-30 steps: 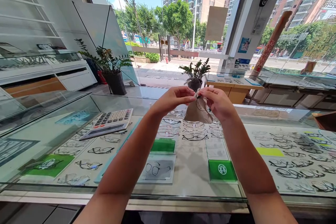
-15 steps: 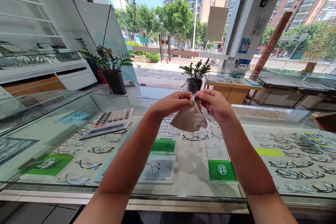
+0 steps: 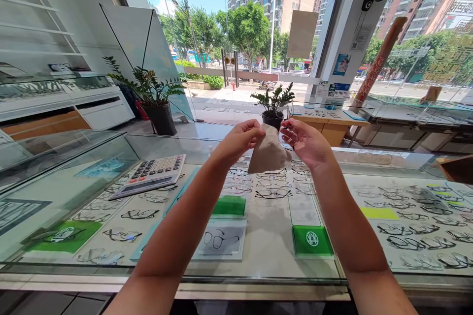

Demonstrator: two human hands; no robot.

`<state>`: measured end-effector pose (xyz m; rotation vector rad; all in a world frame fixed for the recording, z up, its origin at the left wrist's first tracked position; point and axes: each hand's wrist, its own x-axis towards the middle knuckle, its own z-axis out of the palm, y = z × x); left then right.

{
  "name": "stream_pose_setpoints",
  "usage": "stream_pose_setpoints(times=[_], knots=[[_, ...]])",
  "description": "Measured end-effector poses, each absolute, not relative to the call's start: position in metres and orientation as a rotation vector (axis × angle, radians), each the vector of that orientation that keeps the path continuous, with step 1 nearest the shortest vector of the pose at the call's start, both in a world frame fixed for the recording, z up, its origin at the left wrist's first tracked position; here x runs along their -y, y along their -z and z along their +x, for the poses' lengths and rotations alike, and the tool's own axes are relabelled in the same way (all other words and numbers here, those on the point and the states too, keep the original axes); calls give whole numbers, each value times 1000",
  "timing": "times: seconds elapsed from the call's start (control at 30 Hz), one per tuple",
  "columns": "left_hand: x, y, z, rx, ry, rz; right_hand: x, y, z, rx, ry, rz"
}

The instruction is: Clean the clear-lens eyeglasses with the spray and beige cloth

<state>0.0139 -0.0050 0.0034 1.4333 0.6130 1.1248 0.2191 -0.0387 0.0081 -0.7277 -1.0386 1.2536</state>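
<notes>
Both my hands are raised above a glass display counter (image 3: 273, 251). My left hand (image 3: 240, 140) pinches the top of a beige cleaning cloth (image 3: 268, 155), which hangs down between the hands. My right hand (image 3: 306, 142) holds a pair of thin-rimmed glasses (image 3: 287, 137) by the frame, one lens showing beside the cloth. The cloth covers the other part of the glasses. Fingers of both hands are closed.
Under the counter glass lie several rows of glasses and green signs (image 3: 312, 239). A calculator (image 3: 150, 176) rests on the counter at left. A small potted plant (image 3: 274, 103) stands behind my hands, a larger one (image 3: 155, 96) at left. More display counters stand to the right.
My hands have risen slightly and moved apart. The cloth has shifted up over one lens, and the other lens now shows clear in my right hand.
</notes>
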Motion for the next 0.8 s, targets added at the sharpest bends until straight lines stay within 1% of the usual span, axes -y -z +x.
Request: stream_pose_setpoints(times=[0.13,0.23,0.37,0.53,0.67,0.8], knots=[[-4,-1,15,-701,-1337,1454,36,-8,223,1043,-1231,-695],[-8,2,14,-737,-1475,1541,34,-5,221,1056,-1153,-690],[0,4,18,-714,-1495,1728,30,1,209,1034,-1036,-698],[30,0,30,-734,-1535,1991,30,6,195,922,-1019,-671],[46,-4,35,-662,-1485,2023,35,4,189,885,-1045,-615],[46,-3,38,-643,-1518,1983,40,2,186,939,-1060,-611]])
